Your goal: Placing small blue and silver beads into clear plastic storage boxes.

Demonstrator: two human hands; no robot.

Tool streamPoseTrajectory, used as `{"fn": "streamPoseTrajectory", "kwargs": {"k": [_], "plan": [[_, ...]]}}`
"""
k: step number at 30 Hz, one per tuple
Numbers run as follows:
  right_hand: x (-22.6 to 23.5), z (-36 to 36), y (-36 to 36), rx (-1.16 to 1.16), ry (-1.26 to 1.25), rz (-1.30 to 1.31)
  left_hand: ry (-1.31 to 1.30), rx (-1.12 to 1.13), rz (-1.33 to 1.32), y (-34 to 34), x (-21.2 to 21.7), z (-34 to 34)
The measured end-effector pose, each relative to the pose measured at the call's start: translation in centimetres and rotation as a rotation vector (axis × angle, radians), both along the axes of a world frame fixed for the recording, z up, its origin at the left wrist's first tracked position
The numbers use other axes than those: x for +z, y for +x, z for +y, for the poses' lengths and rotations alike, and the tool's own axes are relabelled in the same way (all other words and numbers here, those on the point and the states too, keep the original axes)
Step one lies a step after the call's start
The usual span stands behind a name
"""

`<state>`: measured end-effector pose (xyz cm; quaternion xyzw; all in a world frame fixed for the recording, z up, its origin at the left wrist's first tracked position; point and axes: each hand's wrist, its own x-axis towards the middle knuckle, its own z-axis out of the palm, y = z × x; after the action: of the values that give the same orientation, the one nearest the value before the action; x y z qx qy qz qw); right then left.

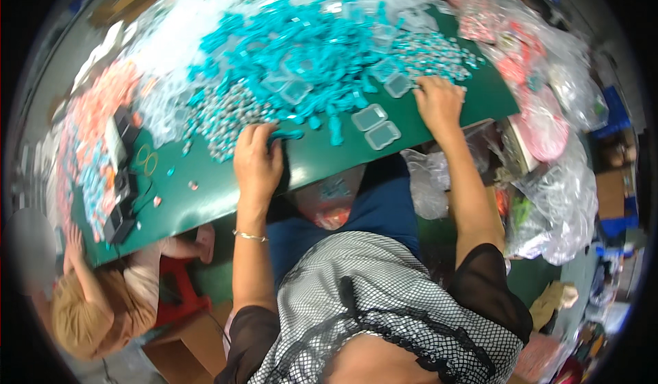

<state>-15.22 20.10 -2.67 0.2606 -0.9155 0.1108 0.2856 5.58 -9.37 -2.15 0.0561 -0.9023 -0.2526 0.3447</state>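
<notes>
My left hand rests at the near edge of the green table, its fingers bent inward beside a turquoise rubbery strip. The strip touches the fingertips; whether they pinch it is hard to see. Farther right, my right hand reaches onto the table with curled fingers, next to a small clear plastic case. Whatever lies under those fingertips is hidden. Between my hands lies an opened clear case. Beyond them spreads a large heap of turquoise strips, with small grey and turquoise pieces in front.
More small pieces lie at the far right of the green table. Coral pieces and black boxes are at left, near another person. Clear bags crowd the right side.
</notes>
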Motion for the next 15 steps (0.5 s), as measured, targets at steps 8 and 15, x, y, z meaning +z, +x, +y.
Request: {"fn": "streamPoseTrajectory", "kwargs": {"k": [8, 15], "plan": [[-0.3, 0.7, 0.1, 0.099, -0.142, 0.107, -0.148, 0.120, -0.112, 0.7, 0.5, 0.5], [-0.2, 0.5, 3.0, 0.275, -0.512, -0.276, -0.226, 0.228, -0.065, -0.4, -0.2, -0.7]]}}
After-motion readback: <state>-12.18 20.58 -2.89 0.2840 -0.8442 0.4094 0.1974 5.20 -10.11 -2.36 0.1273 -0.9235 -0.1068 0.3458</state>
